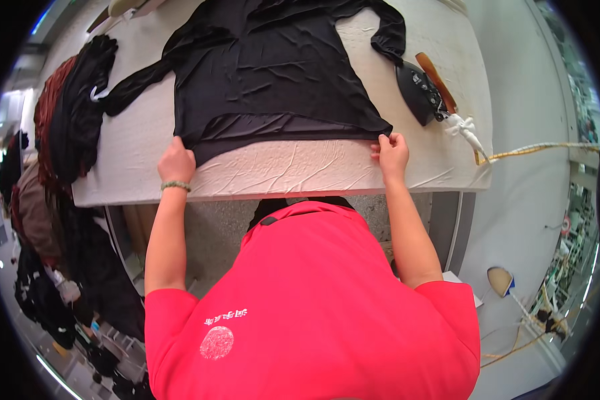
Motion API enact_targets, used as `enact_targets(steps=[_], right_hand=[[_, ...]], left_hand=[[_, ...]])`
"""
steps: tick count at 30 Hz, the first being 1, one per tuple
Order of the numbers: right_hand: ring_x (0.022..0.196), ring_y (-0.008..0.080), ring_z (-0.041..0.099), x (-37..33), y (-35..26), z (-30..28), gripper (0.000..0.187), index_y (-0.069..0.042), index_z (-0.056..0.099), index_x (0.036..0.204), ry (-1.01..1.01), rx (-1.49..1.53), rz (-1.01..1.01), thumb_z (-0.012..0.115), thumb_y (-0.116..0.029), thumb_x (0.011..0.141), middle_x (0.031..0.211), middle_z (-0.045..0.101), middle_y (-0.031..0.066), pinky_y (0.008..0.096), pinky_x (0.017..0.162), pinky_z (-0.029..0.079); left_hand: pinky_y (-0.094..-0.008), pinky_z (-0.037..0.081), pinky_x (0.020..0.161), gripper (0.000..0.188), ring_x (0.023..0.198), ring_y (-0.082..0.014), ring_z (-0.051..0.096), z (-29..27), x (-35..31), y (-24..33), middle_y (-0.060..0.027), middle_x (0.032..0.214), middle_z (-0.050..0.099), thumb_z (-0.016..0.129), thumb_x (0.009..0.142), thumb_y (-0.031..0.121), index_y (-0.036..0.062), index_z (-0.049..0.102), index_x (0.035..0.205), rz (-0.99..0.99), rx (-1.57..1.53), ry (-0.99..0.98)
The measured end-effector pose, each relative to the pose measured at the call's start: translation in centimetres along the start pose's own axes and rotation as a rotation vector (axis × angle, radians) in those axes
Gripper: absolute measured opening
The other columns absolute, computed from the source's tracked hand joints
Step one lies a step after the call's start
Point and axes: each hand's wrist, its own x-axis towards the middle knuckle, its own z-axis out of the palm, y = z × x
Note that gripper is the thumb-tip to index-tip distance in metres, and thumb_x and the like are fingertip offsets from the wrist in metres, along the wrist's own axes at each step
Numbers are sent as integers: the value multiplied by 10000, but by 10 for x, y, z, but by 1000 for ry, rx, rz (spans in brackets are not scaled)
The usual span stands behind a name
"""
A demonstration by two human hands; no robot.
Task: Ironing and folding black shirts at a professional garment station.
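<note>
Table (280,170): and it's bright here, wrinkles casting faint shadows
Black garment (280,73): soft sheen, folds crisp
Floor (210,247): dimmer
Strip light (57,378): glaring
View's rim: bending into black

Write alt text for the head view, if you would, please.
A person's left hand and right hand pinch the lower corners of a black garment spread on a pale table; an iron rests at right, dark clothes at left.
</note>
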Motion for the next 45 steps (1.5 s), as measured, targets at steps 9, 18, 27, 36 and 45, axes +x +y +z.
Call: enact_targets(steps=[9, 18, 27, 36, 45], right_hand=[[743, 191, 720, -30, -14, 32, 257, 32, 545, 1120, 210, 513, 86, 684, -91, 942, 953, 689, 119, 285, 568, 601], [688, 132, 674, -18, -5, 37, 220, -3, 621, 1055, 158, 340, 74, 749, -90, 899, 847, 686, 54, 258, 557, 561], [649, 45, 516, -57, -197, -55, 222, -28, 722, 1134, 385, -137, -679, 632, -80, 938, 779, 594, -44, 215, 577, 435], [649, 55, 519, -147, -300, -98, 263, -13, 709, 1176, 319, 167, -871, 539, -108, 1000, 789, 617, -1, 210, 591, 431], [605, 71, 550, -168, -341, -137, 296, -13, 689, 1215, 305, 371, -865, 503, -115, 1010, 778, 663, 34, 224, 574, 456]], left_hand=[[-475, 569, 634, 231, 762, -357, 695, -15, -17, -2, -128, 869, 656, 663, 826, 154, 77, 533, 1001, 268, -217, 145], [-463, 562, 680, 237, 771, -356, 687, -5, -4, -45, -122, 911, 673, 645, 845, 128, 101, 644, 1081, 291, -270, 174], [-364, 550, 635, 110, 695, -212, 681, -181, 23, -218, -88, 770, 662, 595, 933, 125, 70, 676, 983, -31, -519, 664], [-298, 592, 652, 180, 653, -148, 651, -259, -9, -208, -55, 844, 672, 529, 1000, 105, 3, 587, 1136, -19, -1870, 745], [-209, 522, 630, 323, 681, -62, 582, -341, 17, -254, 11, 847, 630, 537, 1017, 113, -5, 602, 1310, 138, -1836, 573]])
